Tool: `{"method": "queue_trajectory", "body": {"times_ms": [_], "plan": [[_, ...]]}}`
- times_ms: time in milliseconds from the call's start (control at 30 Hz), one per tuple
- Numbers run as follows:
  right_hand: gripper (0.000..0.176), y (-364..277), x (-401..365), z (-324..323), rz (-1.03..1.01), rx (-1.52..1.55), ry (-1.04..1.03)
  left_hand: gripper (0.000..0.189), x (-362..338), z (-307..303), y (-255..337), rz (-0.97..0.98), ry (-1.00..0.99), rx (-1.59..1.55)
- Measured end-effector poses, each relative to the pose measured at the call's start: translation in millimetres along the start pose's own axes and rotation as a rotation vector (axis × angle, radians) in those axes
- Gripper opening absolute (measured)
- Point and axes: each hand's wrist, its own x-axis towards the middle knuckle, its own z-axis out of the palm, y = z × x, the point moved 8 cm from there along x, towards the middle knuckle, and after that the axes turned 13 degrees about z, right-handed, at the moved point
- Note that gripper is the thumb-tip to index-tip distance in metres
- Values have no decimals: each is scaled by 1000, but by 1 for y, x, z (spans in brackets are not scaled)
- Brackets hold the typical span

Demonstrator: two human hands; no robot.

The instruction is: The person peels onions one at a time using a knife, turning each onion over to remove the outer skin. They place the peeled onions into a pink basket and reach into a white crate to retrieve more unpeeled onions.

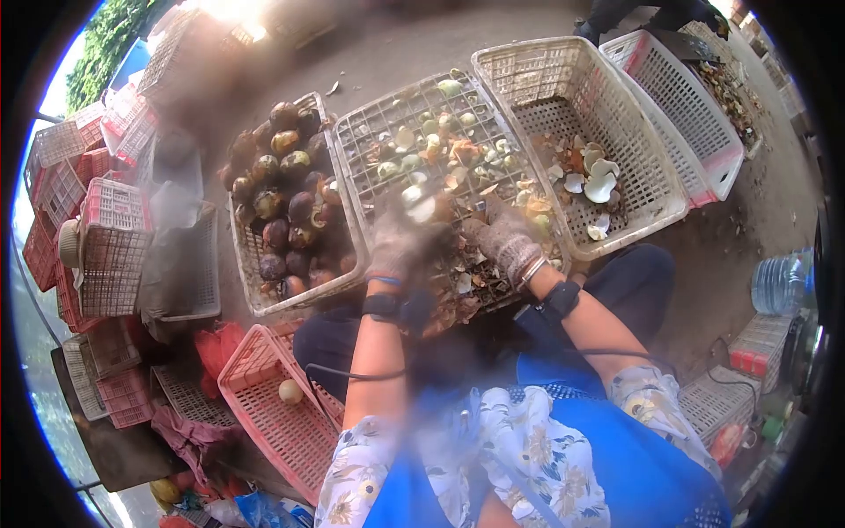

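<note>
My left hand, in a dirty knitted glove, is over the near part of a white crate grid strewn with peelings. A pale piece shows at its fingers, which are blurred. My right hand, gloved too, is a short way to the right above the same scraps, its fingers bent; what they hold, if anything, is hidden. To the left stands a crate of dark round produce. On the right a deep white crate contains white shell-like pieces and brown peel.
A pink crate with one pale ball is at the lower left. Stacked crates line the left side. Beyond the deep crate are more crates. A water bottle stands at the right. Another person's legs show at the top.
</note>
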Motion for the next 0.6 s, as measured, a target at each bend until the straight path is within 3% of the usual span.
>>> {"method": "queue_trajectory", "body": {"times_ms": [67, 100, 133, 200, 233, 267, 333, 400, 433, 467, 533, 567, 600], "plan": [[47, 0, 28, 15, 77, 84, -29, 97, -5, 10, -11, 57, -28, -103], [41, 10, 97, 85, -448, -529, -42, 99, -4, 14, -14, 29, -33, -161], [37, -13, 84, 78, -528, -864, 41, 101, -5, 21, -21, 87, 4, -204], [33, 23, 136, 84, -44, -226, -32, 102, -6, 25, -27, 85, 47, -132], [33, 45, 159, 105, -36, -233, -41, 103, -6, 31, -35, 75, 83, -204], [29, 61, 180, 129, -181, -268, -16, 103, -7, 31, -33, 66, 77, -210], [22, 37, 139, 111, -454, -349, 51, 103, -10, 32, -26, -34, 59, -359], [19, -33, 38, 42, -717, -449, 170, 101, -7, 34, -25, -16, 87, -266], [21, -22, 65, 62, -565, -552, 187, 101, -4, 36, -31, -41, 93, -236], [21, -16, 67, 68, -568, -553, 188, 101, -1, 39, -39, -66, 100, -204], [26, -16, 67, 85, -635, -866, 319, 99, 3, 48, -60, 35, 160, -145], [26, -12, 67, 75, -559, -506, 423, 97, 3, 53, -69, 25, 151, -292], [26, -20, 59, 72, -574, -502, 429, 95, 5, 40, -55, 15, 143, -441]]}}
